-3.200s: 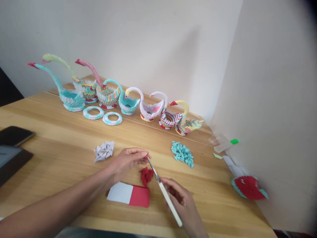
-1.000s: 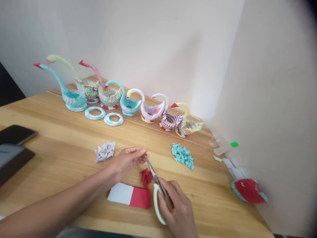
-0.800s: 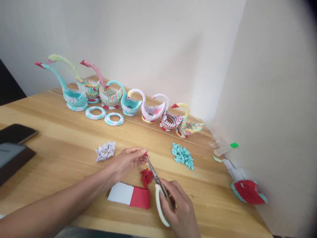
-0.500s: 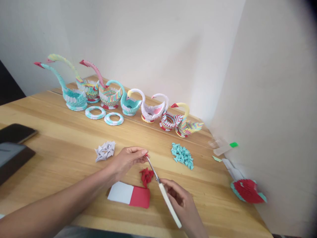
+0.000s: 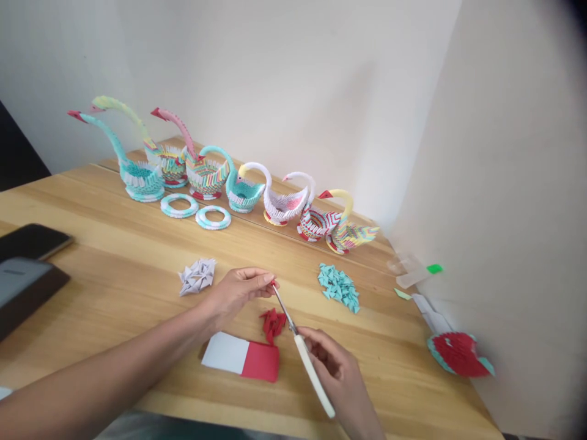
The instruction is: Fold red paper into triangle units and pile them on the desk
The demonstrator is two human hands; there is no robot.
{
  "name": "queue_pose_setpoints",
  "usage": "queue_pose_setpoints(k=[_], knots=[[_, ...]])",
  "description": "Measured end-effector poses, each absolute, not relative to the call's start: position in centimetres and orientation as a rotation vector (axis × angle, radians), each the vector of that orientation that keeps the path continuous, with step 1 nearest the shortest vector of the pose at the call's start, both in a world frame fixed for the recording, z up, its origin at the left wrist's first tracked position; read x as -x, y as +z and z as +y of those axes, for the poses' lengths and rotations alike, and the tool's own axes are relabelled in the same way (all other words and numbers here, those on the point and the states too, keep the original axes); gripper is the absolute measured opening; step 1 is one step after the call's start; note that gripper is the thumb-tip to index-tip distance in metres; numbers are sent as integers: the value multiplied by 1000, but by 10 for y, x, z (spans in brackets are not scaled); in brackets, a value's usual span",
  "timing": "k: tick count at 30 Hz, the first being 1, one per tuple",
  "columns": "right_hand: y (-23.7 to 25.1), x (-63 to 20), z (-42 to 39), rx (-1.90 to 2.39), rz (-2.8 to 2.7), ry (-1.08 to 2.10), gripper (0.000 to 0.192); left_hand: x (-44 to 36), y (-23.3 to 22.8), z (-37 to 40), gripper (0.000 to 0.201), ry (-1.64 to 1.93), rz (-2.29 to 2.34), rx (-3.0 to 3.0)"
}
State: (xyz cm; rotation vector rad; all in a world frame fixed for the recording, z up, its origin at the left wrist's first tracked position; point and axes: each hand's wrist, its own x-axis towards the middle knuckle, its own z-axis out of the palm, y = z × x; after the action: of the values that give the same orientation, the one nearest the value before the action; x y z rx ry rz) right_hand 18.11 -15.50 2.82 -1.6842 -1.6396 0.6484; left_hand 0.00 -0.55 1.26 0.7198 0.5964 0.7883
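Far left, at the table (image 5: pixel 114 256) edge: a dark phone (image 5: pixel 32 239) and a grey case (image 5: pixel 22 287), flat on the wood. Along the back wall, a row of paper swans (image 5: pixel 220 180), hollow bodies open on top; contents not visible from here. Two paper rings (image 5: pixel 195 211) lying just in front of them. Nearer, a small heap of white folded pieces (image 5: pixel 197 276), just beside the left hand (image 5: pixel 236 293). Fingers of that hand pinched together on a tiny red scrap (image 5: pixel 273 283), held above the table. Scissors (image 5: pixel 300 348) meeting that scrap at the blade tips, blades shut or nearly so. Right hand (image 5: pixel 337 376) wrapped around the white handles, clamped tight. Below the blades, a heap of red folded pieces (image 5: pixel 273 322), and a red-and-white sheet (image 5: pixel 241 357) lying near the front edge. Further right, a heap of teal folded pieces (image 5: pixel 339 286), well apart from both hands. Bare wood between the rings and the hands. Far right by the side wall, a red-and-teal paper model (image 5: pixel 458 354) close to the table corner.
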Motion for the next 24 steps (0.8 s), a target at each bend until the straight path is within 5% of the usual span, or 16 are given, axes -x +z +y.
queue_pose_setpoints(k=[5,12,18,24], knots=[[31,-174,-157,1642,-1850,253,34,1,13,-5,31,786,609,-711],[36,-177,-152,1717,-1622,694,27,2,14,-6,27,790,578,-726],[40,-177,-160,1698,-1826,353,35,3,10,-1,26,789,568,-631],[40,-177,-161,1721,-1772,421,30,3,11,-3,23,762,525,-605]])
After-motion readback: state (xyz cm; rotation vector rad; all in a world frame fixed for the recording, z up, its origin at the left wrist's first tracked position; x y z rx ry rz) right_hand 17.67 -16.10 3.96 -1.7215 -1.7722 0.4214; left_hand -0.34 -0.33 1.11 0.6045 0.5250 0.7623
